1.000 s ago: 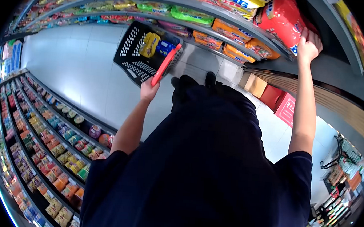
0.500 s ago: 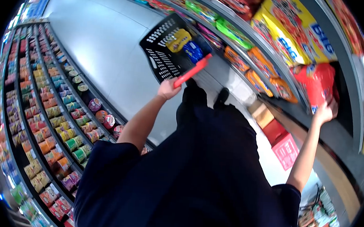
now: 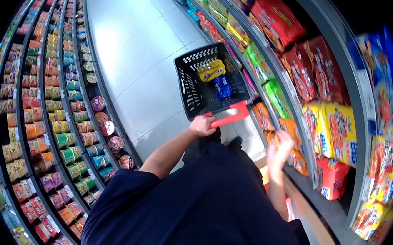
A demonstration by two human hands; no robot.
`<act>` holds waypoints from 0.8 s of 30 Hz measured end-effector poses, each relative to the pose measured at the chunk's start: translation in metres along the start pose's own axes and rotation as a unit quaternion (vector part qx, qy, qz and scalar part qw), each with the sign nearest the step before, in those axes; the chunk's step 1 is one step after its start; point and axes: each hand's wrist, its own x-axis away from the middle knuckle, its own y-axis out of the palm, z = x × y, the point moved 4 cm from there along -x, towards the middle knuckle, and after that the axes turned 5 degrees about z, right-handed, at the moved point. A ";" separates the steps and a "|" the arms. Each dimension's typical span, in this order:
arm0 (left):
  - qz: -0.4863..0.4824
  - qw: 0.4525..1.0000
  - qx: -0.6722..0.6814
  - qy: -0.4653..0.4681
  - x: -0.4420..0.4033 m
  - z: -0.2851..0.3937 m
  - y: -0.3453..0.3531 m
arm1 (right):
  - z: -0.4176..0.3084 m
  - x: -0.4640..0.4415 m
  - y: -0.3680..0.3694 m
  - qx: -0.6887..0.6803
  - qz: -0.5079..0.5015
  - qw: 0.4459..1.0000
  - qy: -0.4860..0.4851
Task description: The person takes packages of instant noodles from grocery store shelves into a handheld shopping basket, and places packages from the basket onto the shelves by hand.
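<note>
My left hand (image 3: 203,125) is closed around the red handle (image 3: 231,117) of a black shopping basket (image 3: 193,102). Inside the basket lie a yellow packet (image 3: 210,70) and a blue packet (image 3: 223,87). Slightly blurred, my right hand (image 3: 280,151) is in the air before the right-hand shelf, fingers loosely apart and nothing visible in them. Orange packets (image 3: 299,162) on the low shelf are nearest to it. Farther right, a red packet (image 3: 332,178) rests on the shelf beside yellow packets marked BIG (image 3: 339,128).
Left of me, a long tiered shelf (image 3: 59,126) holds rows of colourful cups. Tiled floor (image 3: 137,59) runs between the shelves. More bagged packets (image 3: 276,19) fill the right-hand shelf, whose dark edge (image 3: 294,90) curves past my right side.
My right hand has let go of the red packet and drawn back leftward from the shelf. That packet stays on the shelf. My view has turned; the left hand still grips the basket handle.
</note>
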 end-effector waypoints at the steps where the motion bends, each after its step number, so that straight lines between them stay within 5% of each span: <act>1: 0.006 1.000 0.013 0.006 -0.004 0.001 -0.008 | -0.029 -0.015 0.040 -0.071 -0.050 0.996 0.000; 4: 0.033 0.999 0.040 0.009 -0.015 -0.003 -0.025 | -0.067 -0.047 0.158 -0.133 -0.193 0.968 -0.086; 7: 0.051 0.996 0.069 0.015 -0.027 -0.025 -0.033 | -0.068 -0.062 0.231 0.121 -0.435 0.891 -0.047; 11: 0.063 0.996 0.060 0.011 -0.047 -0.055 -0.036 | -0.071 -0.098 0.265 0.177 -0.536 0.817 -0.119; 24: 0.074 0.994 0.011 -0.081 -0.162 -0.171 -0.166 | -0.127 -0.255 0.412 0.172 -0.554 0.805 -0.123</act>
